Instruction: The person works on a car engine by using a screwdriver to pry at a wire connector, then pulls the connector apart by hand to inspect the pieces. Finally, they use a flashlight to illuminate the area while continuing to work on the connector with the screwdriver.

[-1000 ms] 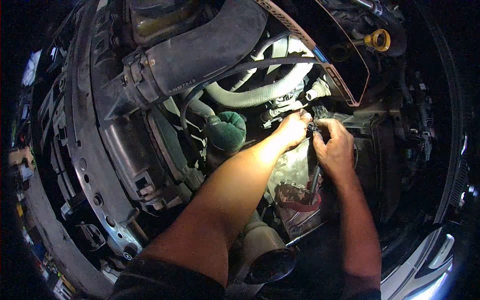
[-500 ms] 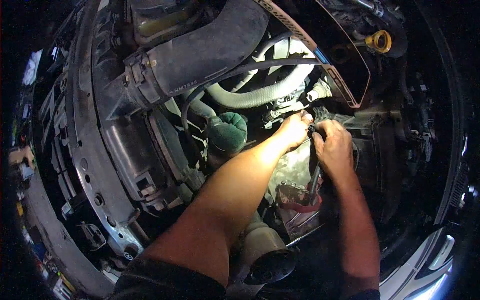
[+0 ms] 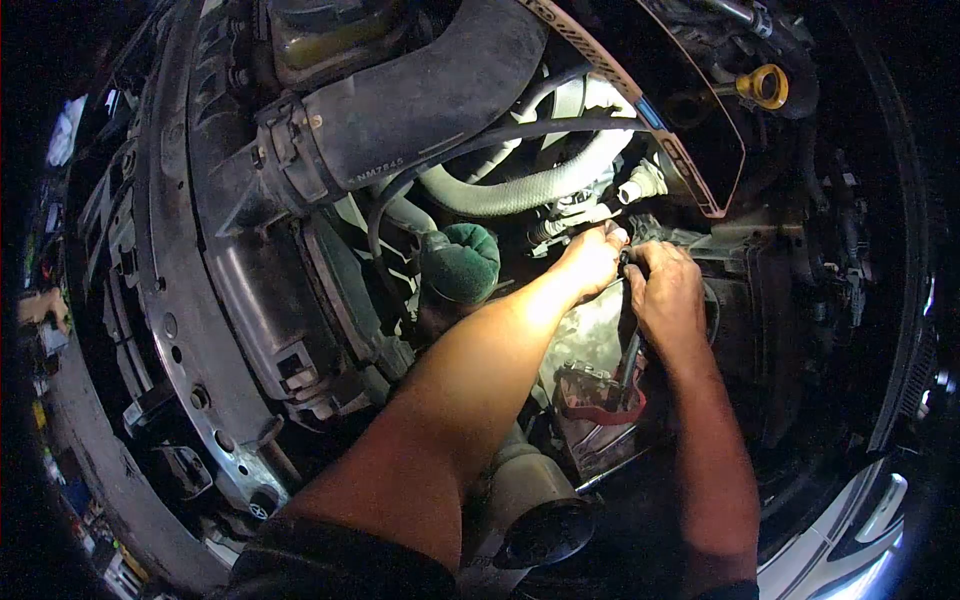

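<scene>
Deep in an engine bay, my left hand (image 3: 596, 262) is closed, thumb and fingers pinched near a pale fitting. Beside it my right hand (image 3: 668, 290) is curled round a small dark part (image 3: 626, 258) that lies between the two hands. What the left fingertips hold is too small to make out. Just above the hands is a whitish connector (image 3: 642, 184). A braided grey hose (image 3: 510, 196) curves up and left of them. Below my wrists sits a red-edged part (image 3: 603, 405) on a light metal surface.
A wide black intake hose (image 3: 420, 100) crosses the upper left. A green cloth-like plug (image 3: 460, 264) caps a pipe left of my left forearm. A yellow ring-shaped part (image 3: 765, 87) is at the upper right. An open round pipe (image 3: 530, 505) stands between the forearms.
The whole view has shifted slightly. Both hands stay at nearly the same spot on the engine, with only slight finger movement.
</scene>
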{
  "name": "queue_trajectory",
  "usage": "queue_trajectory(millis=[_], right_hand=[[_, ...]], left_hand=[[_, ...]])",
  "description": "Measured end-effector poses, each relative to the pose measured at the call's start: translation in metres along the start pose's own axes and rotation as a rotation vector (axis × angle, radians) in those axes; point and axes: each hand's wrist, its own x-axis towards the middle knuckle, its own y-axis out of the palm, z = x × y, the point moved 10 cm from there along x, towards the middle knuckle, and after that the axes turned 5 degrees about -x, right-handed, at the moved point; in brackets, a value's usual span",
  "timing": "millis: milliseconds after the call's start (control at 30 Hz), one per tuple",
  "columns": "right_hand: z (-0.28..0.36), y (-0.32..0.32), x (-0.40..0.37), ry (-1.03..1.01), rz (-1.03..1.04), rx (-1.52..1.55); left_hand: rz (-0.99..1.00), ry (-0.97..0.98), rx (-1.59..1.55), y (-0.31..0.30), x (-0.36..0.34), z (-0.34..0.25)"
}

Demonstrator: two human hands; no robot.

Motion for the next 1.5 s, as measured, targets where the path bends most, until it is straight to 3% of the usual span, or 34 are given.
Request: queue_trajectory(millis=[833,967,1333,1500], right_hand=[[-0.002,0.009,0.001,0.055,0.034,-0.185],[0.001,0.007,0.002,0.045,0.023,-0.172],[-0.002,0.013,0.002,0.008,0.047,-0.177],[0.0,0.004,0.0,0.039,-0.013,-0.04]], left_hand=[[-0.005,0.013,-0.012,-0.002,-0.004,-0.005],[-0.047,0.064,0.034,-0.004,-0.003,-0.007],[-0.001,-0.032,0.023,-0.004,-0.011,-0.011],[-0.052,-0.004,0.022,-0.005,-0.007,-0.006]])
